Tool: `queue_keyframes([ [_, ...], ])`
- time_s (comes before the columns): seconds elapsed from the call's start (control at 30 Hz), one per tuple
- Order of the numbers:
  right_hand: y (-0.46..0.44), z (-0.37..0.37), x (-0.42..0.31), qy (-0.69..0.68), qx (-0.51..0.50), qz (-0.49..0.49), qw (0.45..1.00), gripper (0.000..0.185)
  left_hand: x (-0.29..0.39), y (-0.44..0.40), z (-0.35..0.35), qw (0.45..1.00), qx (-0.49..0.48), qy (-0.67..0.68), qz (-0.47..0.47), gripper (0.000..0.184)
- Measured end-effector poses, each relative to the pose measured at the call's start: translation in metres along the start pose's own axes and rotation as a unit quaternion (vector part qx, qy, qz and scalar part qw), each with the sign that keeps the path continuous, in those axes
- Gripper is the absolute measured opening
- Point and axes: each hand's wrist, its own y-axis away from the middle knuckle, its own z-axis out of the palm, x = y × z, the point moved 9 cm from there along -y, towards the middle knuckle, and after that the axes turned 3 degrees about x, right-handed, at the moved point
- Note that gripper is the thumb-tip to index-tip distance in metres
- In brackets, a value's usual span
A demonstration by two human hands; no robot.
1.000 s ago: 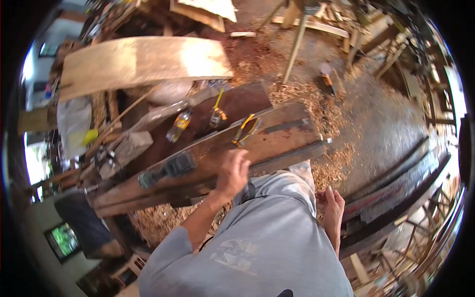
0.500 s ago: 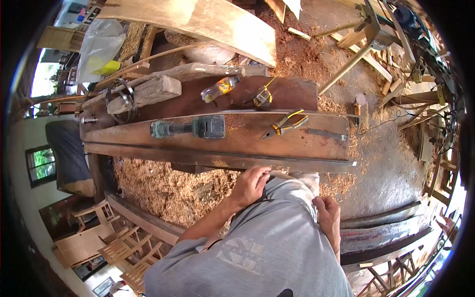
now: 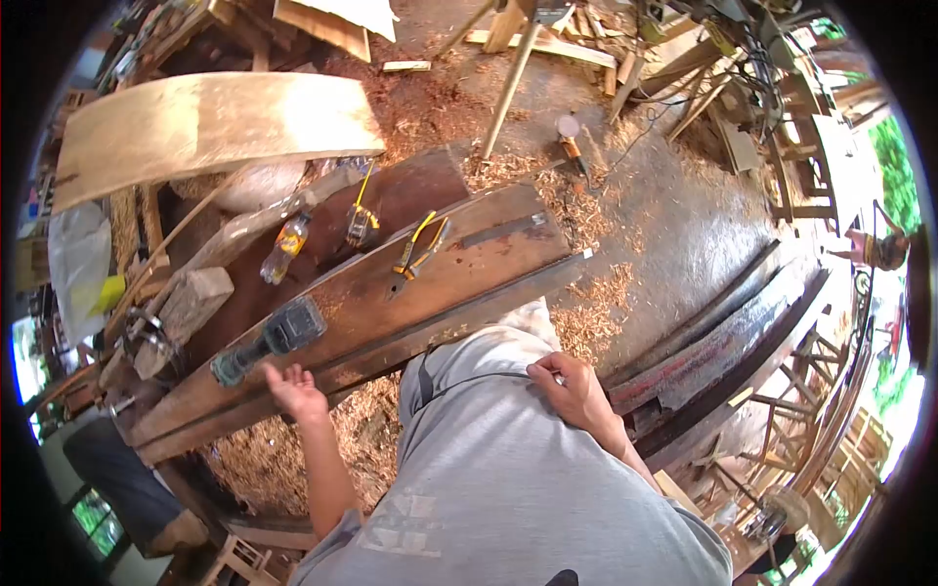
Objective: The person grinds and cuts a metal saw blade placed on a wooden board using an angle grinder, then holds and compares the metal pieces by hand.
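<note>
My left hand (image 3: 296, 393) is raised beside the bench edge, palm turned up and fingers spread, holding nothing. Just beyond its fingertips, a cordless power tool (image 3: 293, 325) with a dark battery lies on the brown wooden plank (image 3: 362, 293). At the front of my grey shirt (image 3: 489, 439), near its hem, is my right hand (image 3: 576, 393) with curled fingers; what they pinch, if anything, is hidden. Pliers with yellow and black handles (image 3: 422, 249) rest farther right on the plank. Behind them are a yellow tape measure (image 3: 362, 225) and a plastic bottle with an orange label (image 3: 285, 249).
A long pale board (image 3: 225, 122) lies at the back left. A rough wood block (image 3: 186, 317) sits beside metal rings at left. Wood shavings (image 3: 283, 459) cover the ground under the bench. Dark curved planks (image 3: 723, 332) stand at right. Another person (image 3: 879, 249) shows at far right.
My left hand has moved from my waist out to the left and opened near the power tool. The view has turned right. My right hand stays at the shirt, now nearer the front.
</note>
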Motion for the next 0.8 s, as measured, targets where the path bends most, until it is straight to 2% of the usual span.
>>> queue_keyframes([
  [0.03,0.000,-0.001,-0.002,-0.003,0.008,0.000,1.000,0.031,0.014,-0.008,0.005,1.000,0.002,0.015,0.010,0.059],
  [0.1,0.002,0.003,0.000,-0.040,-0.016,0.038,0.998,0.031,0.030,-0.005,0.011,0.999,0.043,-0.003,0.033,0.061],
  [0.17,0.002,0.001,0.001,-0.031,-0.002,0.027,0.999,0.032,0.036,-0.048,-0.002,0.989,0.040,-0.077,0.119,0.060],
  [0.2,0.002,0.000,0.001,-0.041,0.003,0.025,0.999,0.032,0.073,0.006,0.014,0.931,0.024,-0.035,0.363,0.052],
  [0.23,0.002,-0.001,0.001,-0.049,0.009,0.024,0.998,0.033,0.098,0.012,0.023,0.799,-0.122,-0.030,0.588,0.043],
  [0.3,0.000,-0.002,0.004,-0.031,0.026,0.025,0.999,0.032,0.119,0.156,0.075,0.750,-0.067,-0.107,0.649,0.026],
  [0.37,-0.002,0.008,-0.002,-0.052,-0.038,0.015,0.998,0.031,0.080,0.213,0.124,0.779,-0.242,-0.122,0.566,0.018],
  [0.43,-0.007,0.004,-0.011,-0.042,-0.056,0.004,0.998,0.030,0.012,0.275,0.182,0.743,-0.462,-0.140,0.464,0.018],
  [0.47,-0.010,-0.002,-0.019,-0.011,-0.048,-0.046,0.998,0.030,-0.001,0.324,0.206,0.606,-0.491,-0.216,0.588,0.014],
  [0.53,-0.010,-0.021,-0.030,0.023,-0.022,-0.108,0.994,0.027,-0.065,0.354,0.241,0.528,-0.593,-0.224,0.566,0.012],
  [0.63,-0.009,-0.072,-0.032,0.000,0.045,-0.056,0.997,0.024,-0.145,0.339,0.281,0.627,-0.606,-0.288,0.396,0.019],
  [0.7,-0.011,-0.116,-0.030,0.007,0.112,-0.026,0.993,0.016,-0.165,0.331,0.300,0.640,-0.550,-0.297,0.446,0.026],
  [0.77,-0.021,-0.160,0.005,-0.043,0.137,0.091,0.986,0.020,-0.178,0.324,0.314,0.660,-0.520,-0.321,0.437,0.045],
  [0.8,-0.034,-0.183,0.028,-0.077,0.157,0.056,0.983,0.021,-0.179,0.323,0.318,0.647,-0.496,-0.341,0.468,0.047],
])
